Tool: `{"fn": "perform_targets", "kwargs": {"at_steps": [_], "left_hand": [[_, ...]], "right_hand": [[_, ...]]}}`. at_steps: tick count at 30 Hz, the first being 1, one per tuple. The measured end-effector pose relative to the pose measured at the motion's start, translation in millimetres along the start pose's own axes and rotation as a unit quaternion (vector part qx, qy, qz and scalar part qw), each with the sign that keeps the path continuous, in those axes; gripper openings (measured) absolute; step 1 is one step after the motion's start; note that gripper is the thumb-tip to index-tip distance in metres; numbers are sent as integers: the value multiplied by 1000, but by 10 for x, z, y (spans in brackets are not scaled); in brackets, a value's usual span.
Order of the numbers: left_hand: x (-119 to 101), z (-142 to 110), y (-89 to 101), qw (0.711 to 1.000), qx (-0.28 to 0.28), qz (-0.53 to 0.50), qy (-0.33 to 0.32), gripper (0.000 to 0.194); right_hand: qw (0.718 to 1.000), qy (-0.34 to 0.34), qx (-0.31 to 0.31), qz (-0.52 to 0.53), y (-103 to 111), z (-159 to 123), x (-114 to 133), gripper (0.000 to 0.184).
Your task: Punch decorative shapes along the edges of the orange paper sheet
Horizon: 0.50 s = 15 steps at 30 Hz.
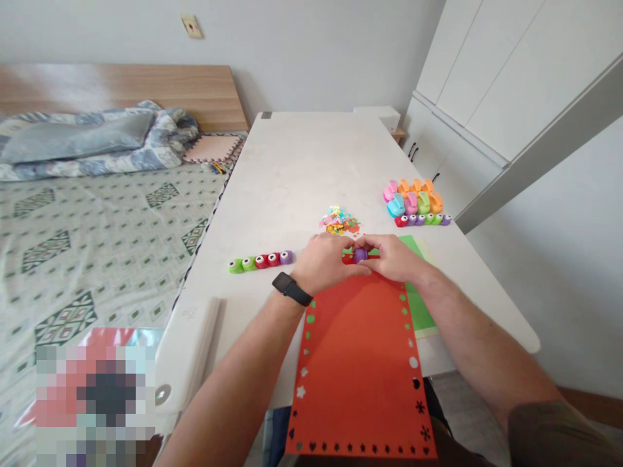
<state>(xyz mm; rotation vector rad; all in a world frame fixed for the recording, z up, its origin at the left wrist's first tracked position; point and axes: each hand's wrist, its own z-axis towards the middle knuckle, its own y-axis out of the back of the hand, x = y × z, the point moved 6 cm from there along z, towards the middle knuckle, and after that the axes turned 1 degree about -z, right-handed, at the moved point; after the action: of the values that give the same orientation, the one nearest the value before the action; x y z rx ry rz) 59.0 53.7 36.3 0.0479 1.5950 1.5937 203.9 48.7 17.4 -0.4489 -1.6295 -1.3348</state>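
Red sheet, lower centre, looks light, floppy, easily torn from here; left hand and right hand fingers grip purple punch mid-frame, likely stiff plastic, best held by its sides.

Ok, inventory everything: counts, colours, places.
Held punch: one, purple, between hands
Sheet: one, orange, below hands
Green paper: count unclear, sheet's right
Left punch row: five, green, red, purple
Right punch row: six, red, purple, green
Lever punches: eight, mixed, right
Cut-outs: many, mixed, beyond hands
Machine: one, white, near left
Table: one, white, centre
Bed: one, patterned, left
Quilt: one, bluish, bed
Cabinets: several, white, right
Wall plate: one, cream, background
Watch: one, black, left wrist
Left hand: one, at punch
Right hand: one, at punch
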Motion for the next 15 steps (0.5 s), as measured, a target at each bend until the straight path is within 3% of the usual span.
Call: {"fn": "perform_targets", "kwargs": {"at_steps": [5,10,15], "left_hand": [[33,46,-39,999,30,-30,12,40],[84,18,-90,997,21,-58,36,50],[117,-5,-140,996,23,-69,45,49]], "right_hand": [[1000,-9,-7,0,2,-6,-7,18],[1000,-18,-9,-7,-1,-7,-8,16],[1000,-18,-11,-14,-20,-6,-16,18]]}}
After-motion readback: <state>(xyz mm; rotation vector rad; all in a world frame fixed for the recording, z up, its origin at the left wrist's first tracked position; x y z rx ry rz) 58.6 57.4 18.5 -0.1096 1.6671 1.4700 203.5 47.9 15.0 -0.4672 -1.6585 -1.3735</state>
